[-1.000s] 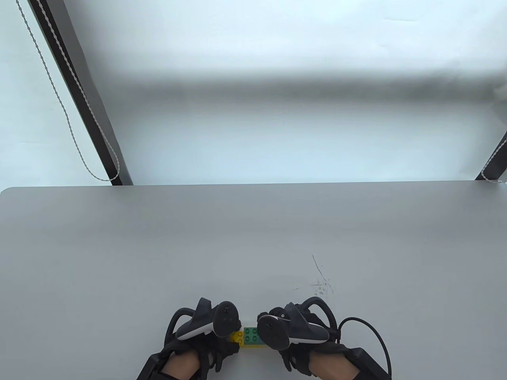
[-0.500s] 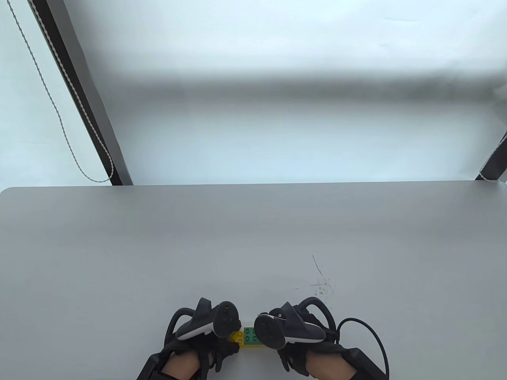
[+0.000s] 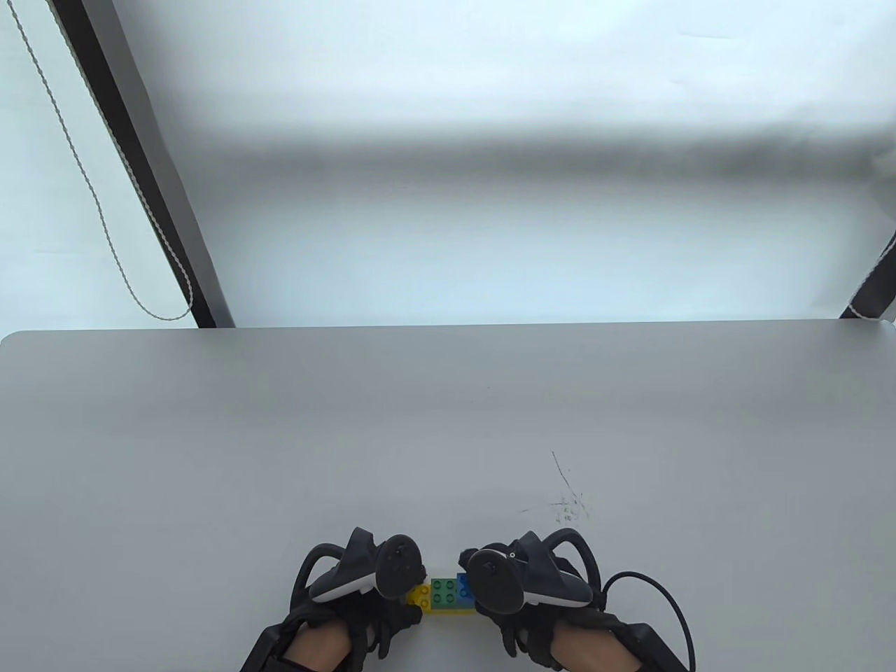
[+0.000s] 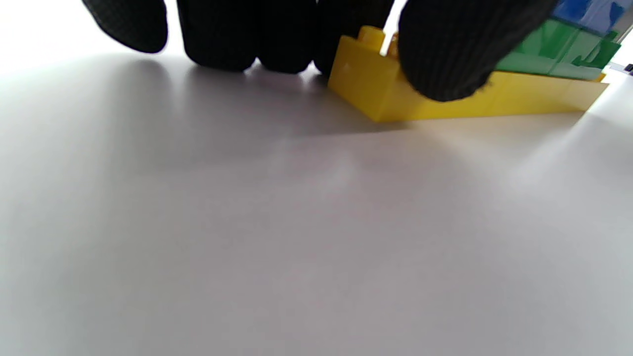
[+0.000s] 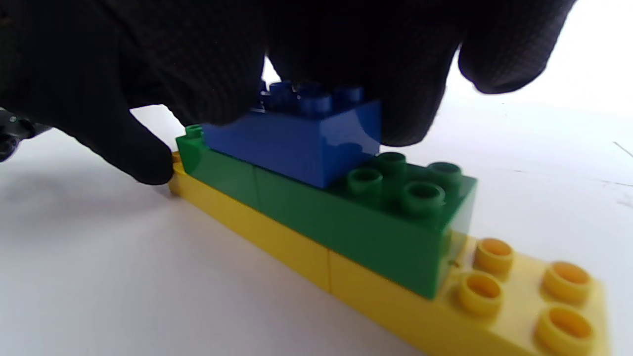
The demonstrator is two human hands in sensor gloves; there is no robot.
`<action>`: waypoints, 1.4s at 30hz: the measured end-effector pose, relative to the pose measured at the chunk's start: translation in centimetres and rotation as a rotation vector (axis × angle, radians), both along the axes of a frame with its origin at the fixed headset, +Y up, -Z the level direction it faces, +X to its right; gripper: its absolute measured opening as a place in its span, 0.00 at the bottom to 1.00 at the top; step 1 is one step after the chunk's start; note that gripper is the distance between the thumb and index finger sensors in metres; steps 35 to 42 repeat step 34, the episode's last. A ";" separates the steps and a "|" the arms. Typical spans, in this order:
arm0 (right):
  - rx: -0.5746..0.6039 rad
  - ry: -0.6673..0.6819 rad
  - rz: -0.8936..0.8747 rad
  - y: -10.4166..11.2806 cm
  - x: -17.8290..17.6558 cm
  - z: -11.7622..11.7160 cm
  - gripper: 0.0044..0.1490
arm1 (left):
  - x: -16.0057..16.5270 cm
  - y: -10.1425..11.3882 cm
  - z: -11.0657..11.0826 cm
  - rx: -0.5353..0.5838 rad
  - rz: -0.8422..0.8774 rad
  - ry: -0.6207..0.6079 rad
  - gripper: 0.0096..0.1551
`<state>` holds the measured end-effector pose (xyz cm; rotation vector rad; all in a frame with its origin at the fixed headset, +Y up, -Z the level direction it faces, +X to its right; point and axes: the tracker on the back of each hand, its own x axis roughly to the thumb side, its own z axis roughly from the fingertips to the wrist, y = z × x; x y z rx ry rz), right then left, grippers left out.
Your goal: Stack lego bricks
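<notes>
A long yellow brick (image 3: 420,598) lies on the grey table (image 3: 448,420) near the front edge. A green brick (image 3: 442,591) sits on it, and a blue brick (image 3: 463,586) sits on the green one's right part. The right wrist view shows the stack: blue (image 5: 296,143), green (image 5: 356,222), yellow (image 5: 445,306). My left hand (image 3: 409,595) grips the yellow brick's left end (image 4: 376,94), thumb (image 4: 445,49) in front and fingers (image 4: 222,29) behind. My right hand (image 3: 477,591) grips the blue brick from above, fingers (image 5: 198,64) on both sides.
Pen scribbles (image 3: 568,500) mark the table right of the hands. A black cable (image 3: 651,584) runs from the right glove. A dark post with a cord (image 3: 161,210) stands behind the table's far left edge.
My right hand has shifted a little to the right, so the blue brick on the green one now shows in the table view. The left hand and the yellow brick have not moved.
</notes>
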<state>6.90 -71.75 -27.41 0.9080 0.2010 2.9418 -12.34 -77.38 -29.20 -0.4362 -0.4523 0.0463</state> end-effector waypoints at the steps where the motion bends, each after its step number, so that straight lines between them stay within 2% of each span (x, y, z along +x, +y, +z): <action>1: 0.003 -0.008 -0.017 0.1 0.3 0.0 0.41 | 0.0 0.0 0.0 0.001 0.001 -0.001 0.38; 9: -0.004 -0.094 -0.126 0.5 3.2 -0.3 0.42 | -0.1 0.2 0.0 -0.005 0.018 0.001 0.38; 17: 0.008 -0.181 -0.238 -0.1 6.5 -0.6 0.41 | -0.6 0.9 0.0 0.008 0.044 0.016 0.38; 34: 0.004 -0.277 -0.234 -1.4 9.7 -1.0 0.41 | -2.1 1.9 -0.5 0.105 0.133 0.091 0.36; 42: 0.004 -0.277 -0.234 -1.4 9.7 -1.0 0.41 | -2.1 1.9 -0.5 0.105 0.133 0.091 0.36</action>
